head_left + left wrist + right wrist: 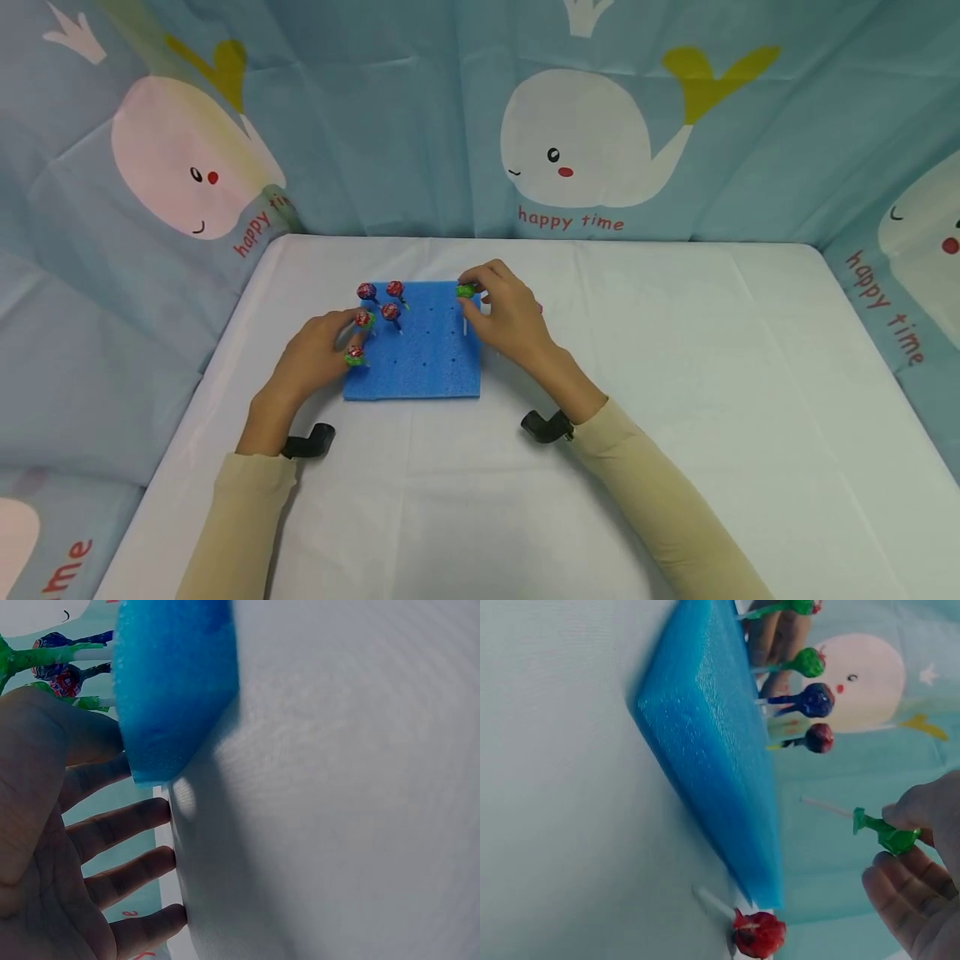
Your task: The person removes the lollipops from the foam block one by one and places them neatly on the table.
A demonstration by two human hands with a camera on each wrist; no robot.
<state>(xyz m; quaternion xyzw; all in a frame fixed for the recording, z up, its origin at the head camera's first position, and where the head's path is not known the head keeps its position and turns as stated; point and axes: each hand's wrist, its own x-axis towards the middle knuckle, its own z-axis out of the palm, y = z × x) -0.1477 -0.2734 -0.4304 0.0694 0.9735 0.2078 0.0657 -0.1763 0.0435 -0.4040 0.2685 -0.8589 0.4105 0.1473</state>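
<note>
My right hand (510,317) pinches a green-wrapped lollipop (896,836) by its candy end, above the far right part of a blue foam block (442,379). The lollipop's white stick points down, apart from the block in the right wrist view. My left hand (311,354) rests at the block's left edge. Its thumb touches the block and its other fingers (124,829) are spread with tips on the table. Several lollipops stand upright in the block's left part, among them a green-wrapped one (355,356) and a dark blue one (391,312).
A red-wrapped lollipop (759,934) lies on the white table beside the block, mostly hidden behind my right hand in the head view. Rows of small holes (425,363) mark the block's top. A whale-print curtain (390,150) hangs behind the table.
</note>
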